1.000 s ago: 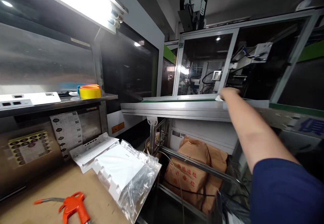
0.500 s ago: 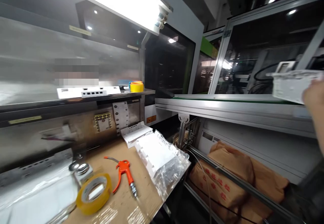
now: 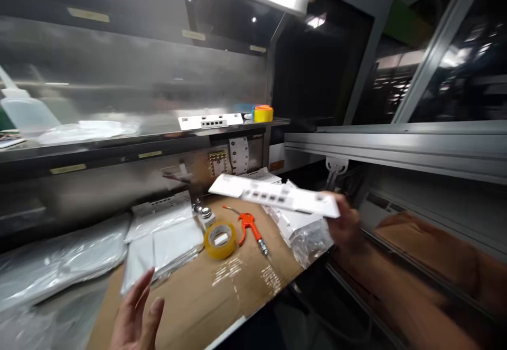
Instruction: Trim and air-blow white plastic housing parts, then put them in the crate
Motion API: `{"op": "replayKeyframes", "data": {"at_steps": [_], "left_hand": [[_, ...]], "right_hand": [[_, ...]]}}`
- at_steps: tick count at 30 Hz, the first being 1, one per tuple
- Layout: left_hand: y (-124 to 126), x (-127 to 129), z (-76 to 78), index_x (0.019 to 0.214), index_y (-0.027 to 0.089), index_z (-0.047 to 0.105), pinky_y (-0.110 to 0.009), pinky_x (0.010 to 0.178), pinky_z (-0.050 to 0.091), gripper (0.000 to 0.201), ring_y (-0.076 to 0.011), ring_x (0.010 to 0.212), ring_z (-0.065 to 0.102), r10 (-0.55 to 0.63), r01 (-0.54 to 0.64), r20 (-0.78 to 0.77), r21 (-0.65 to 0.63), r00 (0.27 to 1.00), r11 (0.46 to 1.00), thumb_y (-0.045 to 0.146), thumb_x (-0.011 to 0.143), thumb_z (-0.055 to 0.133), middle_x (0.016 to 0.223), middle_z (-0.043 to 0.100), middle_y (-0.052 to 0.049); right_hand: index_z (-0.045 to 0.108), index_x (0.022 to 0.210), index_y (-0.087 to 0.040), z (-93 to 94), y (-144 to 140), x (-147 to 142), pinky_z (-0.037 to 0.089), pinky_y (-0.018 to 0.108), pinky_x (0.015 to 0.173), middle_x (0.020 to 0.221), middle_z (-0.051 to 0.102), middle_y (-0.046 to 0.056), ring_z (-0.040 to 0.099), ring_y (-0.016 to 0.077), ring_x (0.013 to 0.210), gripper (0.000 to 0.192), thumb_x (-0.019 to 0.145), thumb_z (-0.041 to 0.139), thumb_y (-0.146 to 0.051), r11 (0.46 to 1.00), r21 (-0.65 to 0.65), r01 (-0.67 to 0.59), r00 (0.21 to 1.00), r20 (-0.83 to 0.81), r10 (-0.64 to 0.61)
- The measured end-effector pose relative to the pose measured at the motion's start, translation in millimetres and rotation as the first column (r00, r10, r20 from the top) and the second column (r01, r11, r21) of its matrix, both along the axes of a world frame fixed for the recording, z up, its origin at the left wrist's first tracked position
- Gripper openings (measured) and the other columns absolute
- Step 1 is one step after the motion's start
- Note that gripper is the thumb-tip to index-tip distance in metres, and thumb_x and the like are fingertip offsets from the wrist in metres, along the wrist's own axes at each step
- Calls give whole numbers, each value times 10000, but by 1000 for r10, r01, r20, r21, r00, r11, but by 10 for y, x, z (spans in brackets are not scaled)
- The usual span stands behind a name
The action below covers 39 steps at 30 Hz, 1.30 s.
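Observation:
A white plastic panel with a row of rectangular slots [image 3: 273, 194] is gripped at its right end by my right hand [image 3: 344, 223], above the right side of the cardboard-topped bench [image 3: 190, 297]. My left hand [image 3: 138, 315] is at the bottom of the view, fingers apart and holding nothing. Nearest to it are flat white pieces in clear plastic [image 3: 166, 244]. Between the hands lie a roll of yellowish tape [image 3: 212, 245] and an orange air blow gun [image 3: 247, 222]. More bagged white parts [image 3: 309, 239] lie under the held panel.
On the metal shelf [image 3: 158, 138] stand a similar white panel [image 3: 209, 122], a yellow tape roll [image 3: 263, 114] and a squeeze bottle [image 3: 27, 110]. A metal conveyor rail [image 3: 396, 147] runs along the right. Plastic-wrapped stacks [image 3: 67, 255] are at the left, brown sacks [image 3: 428, 244] below the rail.
My right hand has brought the white panel from over the conveyor at the right to above the bench. The view has turned left, and my left hand has come into sight.

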<state>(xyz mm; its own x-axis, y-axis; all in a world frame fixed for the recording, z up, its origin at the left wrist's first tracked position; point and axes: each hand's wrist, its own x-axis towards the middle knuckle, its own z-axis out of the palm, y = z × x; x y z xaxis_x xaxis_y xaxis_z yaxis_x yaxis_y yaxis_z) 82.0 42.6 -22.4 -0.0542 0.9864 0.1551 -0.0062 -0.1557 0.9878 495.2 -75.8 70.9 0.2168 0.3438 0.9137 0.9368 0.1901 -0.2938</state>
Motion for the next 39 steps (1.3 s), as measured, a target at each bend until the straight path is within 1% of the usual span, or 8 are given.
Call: {"op": "replayKeyframes", "data": {"at_steps": [3,6,8,10,16,22,30,39], "left_hand": [[-45,-84,304,1564,331,457,-562,1323,156,841,-377,1567,299,-109,87,132,158,985,984,622,844,780,1680,400,-59],[-107,-259,422,1513,345,530,-468,1310,206,799,-360,1554,329,-44,5,181,211,982,978,666,827,784,1627,487,-26],[-154,-424,399,1453,357,587,-443,1295,251,785,-352,1543,351,45,-92,205,229,978,969,673,776,827,1574,548,4],[-222,-575,357,1403,337,622,-456,1291,298,794,-351,1529,382,91,-154,235,262,968,953,683,728,858,1539,580,-6],[-528,-646,367,1386,361,608,-440,1242,344,766,-357,1540,335,224,-272,197,267,955,925,715,739,815,1535,558,92],[-676,-514,329,1346,303,630,-412,1264,361,733,-303,1508,405,231,-306,292,247,928,919,616,734,884,1488,578,-5],[-732,-444,280,1369,285,609,-344,1215,397,714,-285,1473,446,237,-292,234,237,943,927,588,776,865,1503,570,-40],[-745,-456,167,1357,285,631,-320,1179,429,742,-288,1450,488,226,-272,207,234,952,933,608,739,884,1505,589,-68]], "right_hand": [[677,1214,-257,-430,399,-859,667,259,689,996,819,57,809,194,820,253,1063,499,-354,923,-138,-358,933,-20,359],[613,1362,-286,-681,607,-1487,664,279,848,1175,801,65,795,198,1038,314,1071,504,-239,699,-140,-702,710,-212,671],[614,1380,-303,-780,657,-1752,643,333,968,1267,773,64,757,211,1159,343,1069,510,-202,595,-85,-799,589,-307,748],[640,1367,-315,-851,663,-1924,609,388,1053,1338,742,58,718,223,1239,351,1065,517,-184,551,-48,-833,528,-367,766],[680,1334,-380,-1023,538,-2188,567,465,1124,1328,748,3,704,239,1263,349,1054,539,-225,556,-5,-831,472,-536,700],[723,1227,-364,-1188,416,-2193,549,519,1135,1295,764,18,699,290,1268,244,991,660,-373,551,-12,-835,405,-690,600],[727,1207,-362,-1331,401,-2149,571,499,1087,1293,764,28,706,291,1246,282,932,742,-303,572,53,-819,352,-741,572],[737,1172,-351,-1400,426,-2143,547,570,1097,1259,772,45,709,327,1223,294,888,780,-290,617,75,-783,368,-744,558]]}}
